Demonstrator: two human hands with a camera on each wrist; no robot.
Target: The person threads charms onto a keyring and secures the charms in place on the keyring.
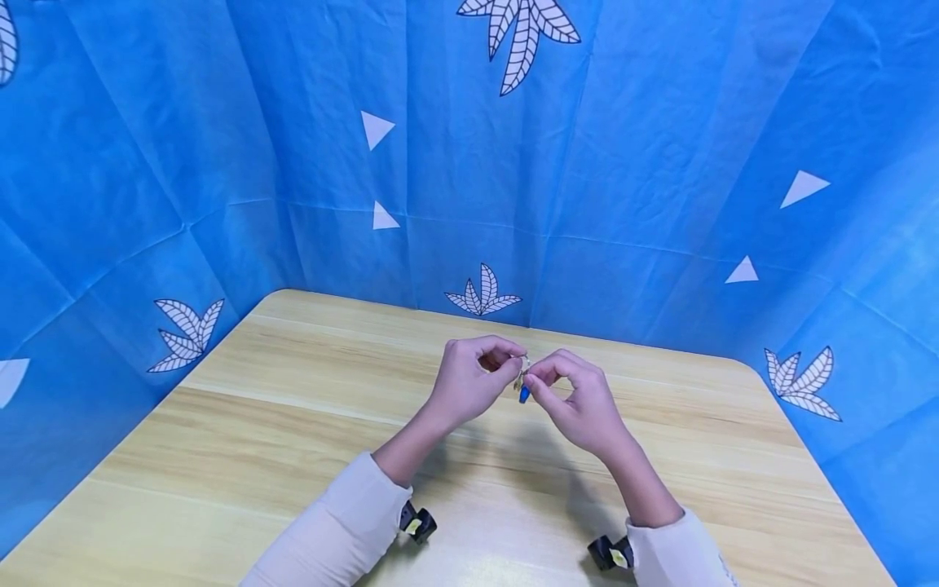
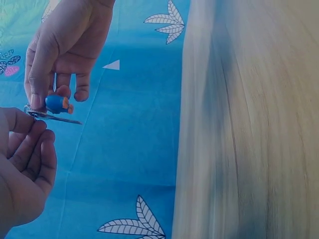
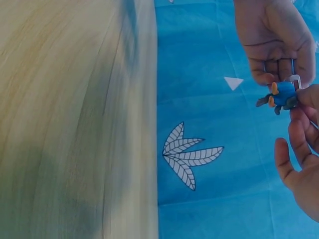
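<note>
Both hands meet over the table, working on a small keychain. Its blue charm with orange parts hangs below the right fingertips in the head view. In the left wrist view the blue charm sits beside a thin flat metal piece, likely a key. My left hand pinches the ring end between thumb and index finger. My right hand pinches the keychain from the other side, thumb against index finger. A pale loop and dark dangling pieces show around the charm in the right wrist view. Fingertips hide much of the ring.
A wood-grain table lies beneath the hands. Blue curtain with white leaves and triangles surrounds its back and sides. Black wrist devices sit at both pale sleeves.
</note>
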